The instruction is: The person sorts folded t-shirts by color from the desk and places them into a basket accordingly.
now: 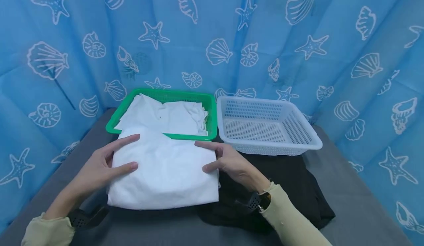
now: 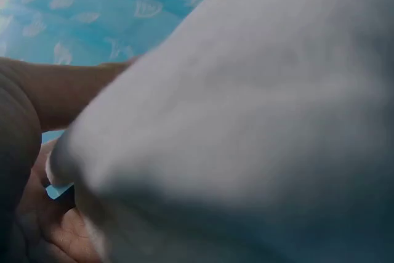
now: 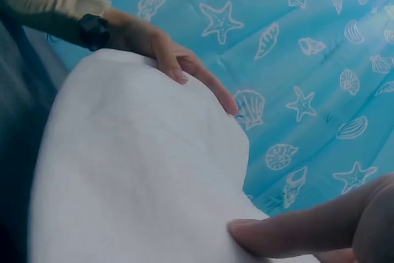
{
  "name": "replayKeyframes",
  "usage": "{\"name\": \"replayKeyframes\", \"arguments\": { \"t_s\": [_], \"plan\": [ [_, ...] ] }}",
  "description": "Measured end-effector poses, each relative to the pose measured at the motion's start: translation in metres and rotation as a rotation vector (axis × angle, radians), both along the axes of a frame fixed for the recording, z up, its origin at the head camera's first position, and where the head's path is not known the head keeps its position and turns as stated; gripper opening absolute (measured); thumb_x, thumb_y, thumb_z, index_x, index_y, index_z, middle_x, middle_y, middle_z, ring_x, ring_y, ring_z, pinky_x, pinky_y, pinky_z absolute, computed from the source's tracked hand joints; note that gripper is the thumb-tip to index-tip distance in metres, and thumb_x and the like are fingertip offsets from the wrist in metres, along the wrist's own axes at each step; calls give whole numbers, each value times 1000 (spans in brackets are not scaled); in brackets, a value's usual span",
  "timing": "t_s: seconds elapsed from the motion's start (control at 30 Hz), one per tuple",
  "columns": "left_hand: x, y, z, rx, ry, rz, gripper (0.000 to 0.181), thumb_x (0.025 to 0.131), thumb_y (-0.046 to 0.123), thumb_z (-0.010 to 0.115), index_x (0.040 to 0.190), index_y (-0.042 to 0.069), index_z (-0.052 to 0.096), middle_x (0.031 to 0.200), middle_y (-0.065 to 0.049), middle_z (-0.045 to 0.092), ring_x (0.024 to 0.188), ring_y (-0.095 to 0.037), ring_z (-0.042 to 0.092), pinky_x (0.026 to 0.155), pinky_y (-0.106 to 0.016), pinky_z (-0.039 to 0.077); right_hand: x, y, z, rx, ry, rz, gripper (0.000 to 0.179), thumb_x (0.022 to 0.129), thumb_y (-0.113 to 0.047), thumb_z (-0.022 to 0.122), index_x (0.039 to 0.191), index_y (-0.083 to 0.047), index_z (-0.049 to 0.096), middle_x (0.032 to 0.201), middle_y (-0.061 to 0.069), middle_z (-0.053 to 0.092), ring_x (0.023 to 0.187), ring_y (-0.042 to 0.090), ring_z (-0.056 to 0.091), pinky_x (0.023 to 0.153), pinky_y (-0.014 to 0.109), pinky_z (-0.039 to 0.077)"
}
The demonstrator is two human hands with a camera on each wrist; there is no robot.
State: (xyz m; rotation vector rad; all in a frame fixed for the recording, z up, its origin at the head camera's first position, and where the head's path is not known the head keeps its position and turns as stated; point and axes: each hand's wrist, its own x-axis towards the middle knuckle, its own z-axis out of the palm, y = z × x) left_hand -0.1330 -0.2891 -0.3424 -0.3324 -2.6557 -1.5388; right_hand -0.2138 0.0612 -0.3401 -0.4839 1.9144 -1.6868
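Note:
A folded white cloth (image 1: 165, 172), perhaps a garment, is held up between both hands in the head view. My left hand (image 1: 102, 163) grips its left side, thumb and index finger over the top face and the other fingers hidden beneath. At the right edge my right hand (image 1: 230, 161) pinches it the same way. In the right wrist view, the right thumb (image 3: 295, 233) presses on the near edge of the cloth (image 3: 141, 152), and the left hand (image 3: 160, 47) holds the far end. The cloth (image 2: 246, 109) fills most of the left wrist view.
Behind the cloth stands a green basket (image 1: 192, 137) with white folded cloths (image 1: 183, 115) in it. A white basket (image 1: 265, 148) is to its right. Black fabric (image 1: 291, 187) lies on the grey table (image 1: 344, 187) in front. A blue shell-patterned curtain (image 1: 265, 29) encloses the table.

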Motion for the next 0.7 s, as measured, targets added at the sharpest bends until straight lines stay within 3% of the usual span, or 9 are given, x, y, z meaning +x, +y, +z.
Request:
{"name": "replayKeyframes", "arguments": {
  "t_s": [0.1,0.23,0.33,0.5,0.7],
  "plan": [
    [-7,1,15,-19,28,-29,68,90,29,75,150,32,42,144,-7,43,103,-26,58,76,-32,55,-5,5,10,-30,29,12,73,77,8,76,142,-17,55,136,6,55,121,26,51,105,47,37],
    [-17,-2,36,-24,59,-37,69,91,25,74,151,30,41,141,-9,42,104,-27,55,75,-30,53,-15,9,26,-36,134,-1,71,78,4,78,141,-21,56,149,-2,41,137,20,35,111,50,25],
    [-28,-5,48,-24,73,-9,68,91,25,74,150,31,42,139,-8,42,103,-25,53,73,-27,52,-26,10,39,-48,225,-21,70,80,3,77,142,-21,56,153,-5,34,139,18,31,110,48,30],
    [-53,-5,59,-49,74,29,65,89,31,75,148,29,46,139,-6,44,99,-24,51,69,-28,49,-46,5,51,-58,251,-79,70,80,5,77,141,-21,56,147,-2,43,125,22,51,94,43,49],
    [-83,-7,62,-72,47,57,65,89,38,74,147,23,48,150,-5,38,109,-24,46,71,-39,45,-76,-3,58,8,234,-154,71,76,11,76,138,-19,60,147,2,44,125,24,49,94,44,49]
  ]
}}
